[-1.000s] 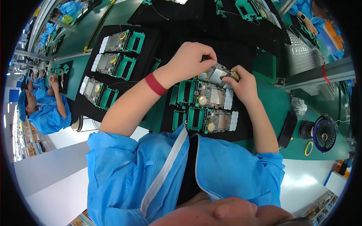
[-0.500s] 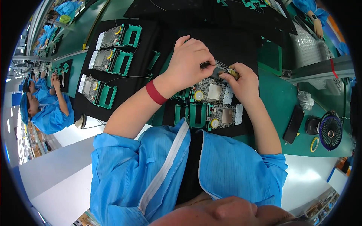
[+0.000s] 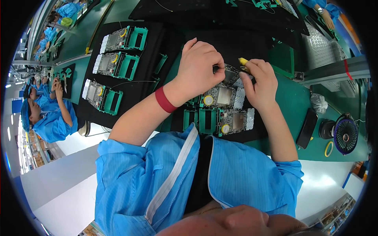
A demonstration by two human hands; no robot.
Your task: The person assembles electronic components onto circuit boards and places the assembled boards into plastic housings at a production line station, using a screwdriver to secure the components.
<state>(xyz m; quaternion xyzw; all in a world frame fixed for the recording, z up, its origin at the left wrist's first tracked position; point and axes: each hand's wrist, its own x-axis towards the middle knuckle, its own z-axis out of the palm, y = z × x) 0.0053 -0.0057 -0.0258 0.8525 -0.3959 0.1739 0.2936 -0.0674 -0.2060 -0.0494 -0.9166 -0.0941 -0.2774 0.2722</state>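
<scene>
Hands meet over a circuit-board assembly (image 3: 230, 74) lifted just above the black mat (image 3: 157, 82) on the green bench (image 3: 303, 102). Left hand (image 3: 201, 67), with a red band (image 3: 164, 100) at the wrist, has its grip pinched together on the near edge of that assembly, thumb and forefinger closed on it. Right hand (image 3: 260, 80) has its grip clamped on a small yellow-tipped tool (image 3: 243, 61), whose tip sits just beside the assembly's top edge; whether it touches cannot be told.

Directly below both grips, toward the person, lie two more assemblies in green frames: one (image 3: 220, 96) partly under the left palm, another (image 3: 220, 122) nearer the blue smock (image 3: 236, 173), each with a round yellow coin cell. Well to the left of the left grip, three like units (image 3: 120, 63) lie in a row on the mat. Well to the right of the right grip, a dark phone (image 3: 306, 128), a small round fan (image 3: 345, 135) and a yellow tape ring (image 3: 328, 148) rest on the bench. Far left, another person in blue (image 3: 47, 114) works at a separate bench.
</scene>
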